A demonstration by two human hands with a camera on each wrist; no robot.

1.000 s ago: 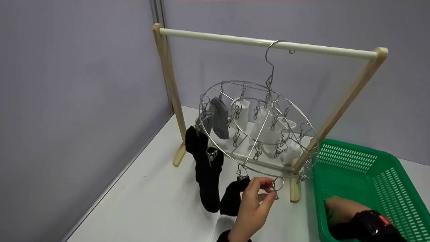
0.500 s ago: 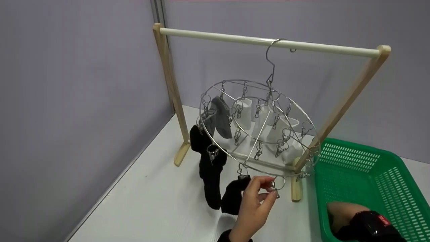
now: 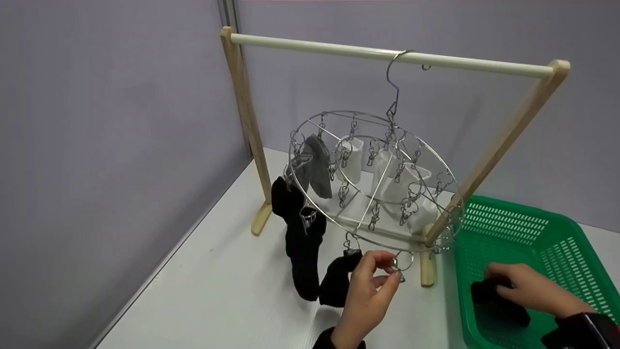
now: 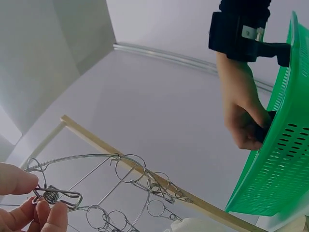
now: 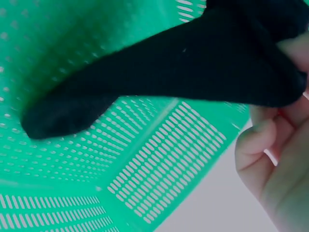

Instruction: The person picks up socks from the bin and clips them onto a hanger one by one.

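Observation:
My left hand (image 3: 365, 291) pinches a wire clip (image 4: 53, 195) on the front rim of the round metal drying hanger (image 3: 387, 237). In the left wrist view the clip sits between thumb and fingertips. Over the green basket (image 3: 462, 300), my right hand (image 3: 528, 286) grips a black sock (image 5: 159, 67) by one end, and the rest of it droops down inside the basket. Just left of my left hand hangs a clipped black sock (image 3: 334, 286). More black socks (image 3: 302, 261) hang at the hanger's left side.
A white rod (image 3: 329, 47) on a wooden frame (image 3: 503, 140) carries the hanger by its hook. Grey socks (image 3: 319, 169) and white socks (image 3: 351, 165) hang farther back, among several bare clips. The wooden foot (image 3: 427, 271) stands beside the basket. A grey wall (image 3: 145, 121) borders the left.
My right hand has risen from deep inside the basket and now shows with a black sock in its fingers. My left hand keeps its pinch on the clip, nearly still.

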